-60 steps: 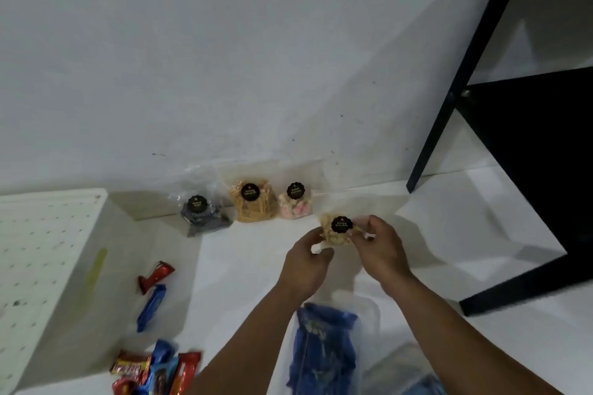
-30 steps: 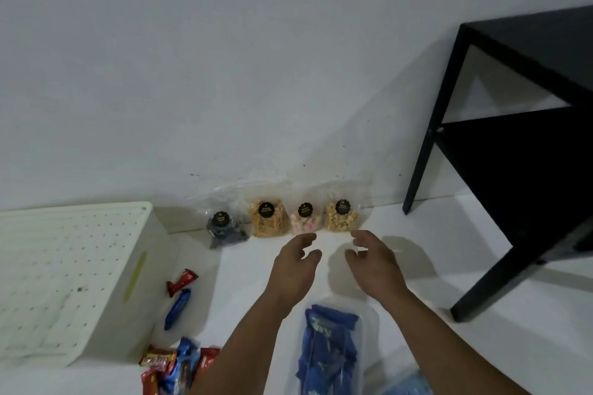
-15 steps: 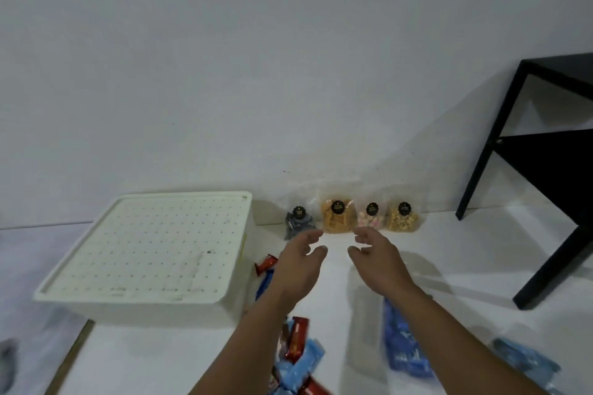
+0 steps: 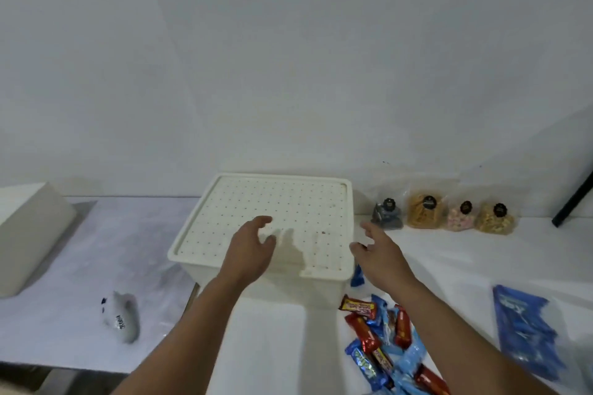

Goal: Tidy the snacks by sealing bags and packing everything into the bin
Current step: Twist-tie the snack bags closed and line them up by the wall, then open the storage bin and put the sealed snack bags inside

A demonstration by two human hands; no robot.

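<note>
From the head camera, a cream bin point(image 4: 324, 290) sits in the middle of the white surface point(image 4: 465, 260). Its lid point(image 4: 272, 212) is on, flat and full of tiny holes.

The left hand point(image 4: 252, 250) hangs over the near part of the lid, at about 6 o'clock on it. Its fingers are spread apart and it holds nothing. I cannot tell if it touches the lid. The right hand point(image 4: 380, 253) is by the right side of the bin, at about 4 o'clock from the lid's middle. It is open too, fingers apart, with nothing in it.

Four small clear snack bags stand in a row by the wall, at 3 o'clock from the bin — each has a round black sticker. First is the dark bag point(image 4: 387, 214), just beside the bin. Then the orange bag point(image 4: 425, 212), the pink bag point(image 4: 460, 216) and the yellow bag point(image 4: 495, 218).

A pile of candy bars point(image 4: 385, 343) in red and blue wrappers lies at 5 o'clock from the bin, near its front corner. One blue bar point(image 4: 356, 277) peeks out next to the bin, under the right wrist. A big blue packet point(image 4: 524, 333) lies farther out at 4 o'clock, well apart from the bin.

At 9 o'clock is a white box point(image 4: 29, 234), and at 7 o'clock a small white thing point(image 4: 123, 319) with dark marks — too blurry to name.
</note>
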